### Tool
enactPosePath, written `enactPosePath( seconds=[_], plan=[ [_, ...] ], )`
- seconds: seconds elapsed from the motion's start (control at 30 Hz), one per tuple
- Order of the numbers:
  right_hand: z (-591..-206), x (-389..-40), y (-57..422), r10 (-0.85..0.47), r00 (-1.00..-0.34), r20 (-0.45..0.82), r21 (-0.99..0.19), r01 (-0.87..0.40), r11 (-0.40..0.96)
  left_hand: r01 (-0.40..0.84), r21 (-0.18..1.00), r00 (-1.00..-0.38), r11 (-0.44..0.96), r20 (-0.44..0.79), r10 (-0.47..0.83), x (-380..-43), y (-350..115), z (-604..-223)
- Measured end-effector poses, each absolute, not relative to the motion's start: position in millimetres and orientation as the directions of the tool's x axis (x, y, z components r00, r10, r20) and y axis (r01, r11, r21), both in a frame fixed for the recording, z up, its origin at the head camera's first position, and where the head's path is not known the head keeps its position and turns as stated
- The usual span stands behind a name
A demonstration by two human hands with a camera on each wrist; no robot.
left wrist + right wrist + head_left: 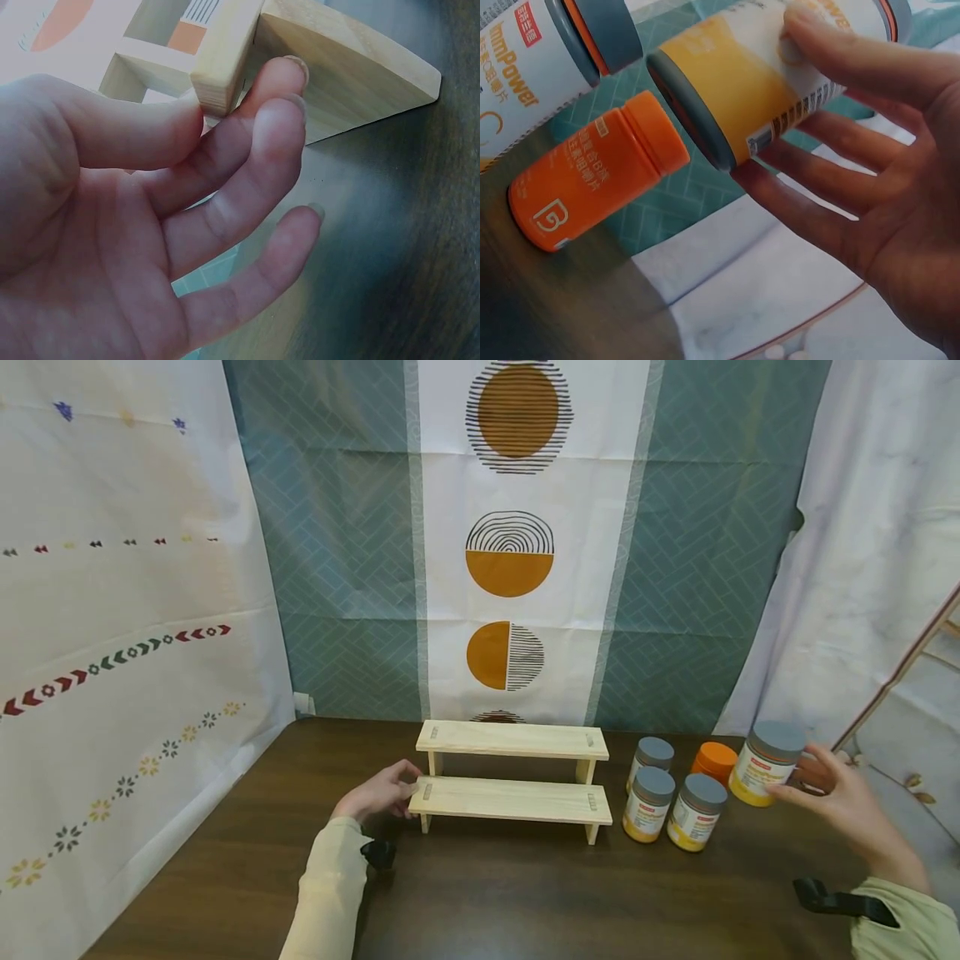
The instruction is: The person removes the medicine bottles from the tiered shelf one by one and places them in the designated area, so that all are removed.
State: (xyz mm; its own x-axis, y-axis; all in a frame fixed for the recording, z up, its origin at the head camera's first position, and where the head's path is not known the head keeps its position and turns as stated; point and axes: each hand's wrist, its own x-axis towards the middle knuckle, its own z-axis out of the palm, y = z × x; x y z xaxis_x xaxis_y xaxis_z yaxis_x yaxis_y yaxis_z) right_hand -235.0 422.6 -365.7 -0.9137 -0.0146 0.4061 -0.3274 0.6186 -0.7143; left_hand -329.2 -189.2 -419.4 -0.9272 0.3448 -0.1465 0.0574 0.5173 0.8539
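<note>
My right hand [840, 802] grips a supplement jar [765, 763] with a grey lid and a white-and-yellow label. In the right wrist view, thumb and fingers wrap the jar [735, 71], its base above the table. An orange bottle [592, 176] stands beside it. At the centre is a two-tier wooden step rack [510, 799], both shelves bare. My left hand [380, 791] is at the left end of the lower shelf. The left wrist view shows its thumb and fingertips pinching the rack's end [225, 71], the other fingers loosely bent.
Right of the rack, several matching grey-lidded jars [647, 806] stand close together, with the orange-capped bottle [714, 762] behind them. The dark wooden table [480, 893] meets a patterned curtain [345, 610] at the back. White cloths hang on both sides.
</note>
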Motion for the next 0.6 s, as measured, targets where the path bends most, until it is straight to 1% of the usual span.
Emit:
enactPosePath(
  seconds=[0.33, 0.6],
  plan=[
    [-385, -240, 432, -0.124, -0.932, 0.341, -0.743, -0.348, 0.571, 0.054, 0.857, -0.926, 0.513, -0.148, 0.346, -328, -189, -421],
    [-396, -246, 435, -0.189, -0.94, 0.285, -0.742, -0.341, 0.577, 0.066, 0.859, -0.925, 0.508, -0.138, 0.353, -328, -189, -420]
  ],
)
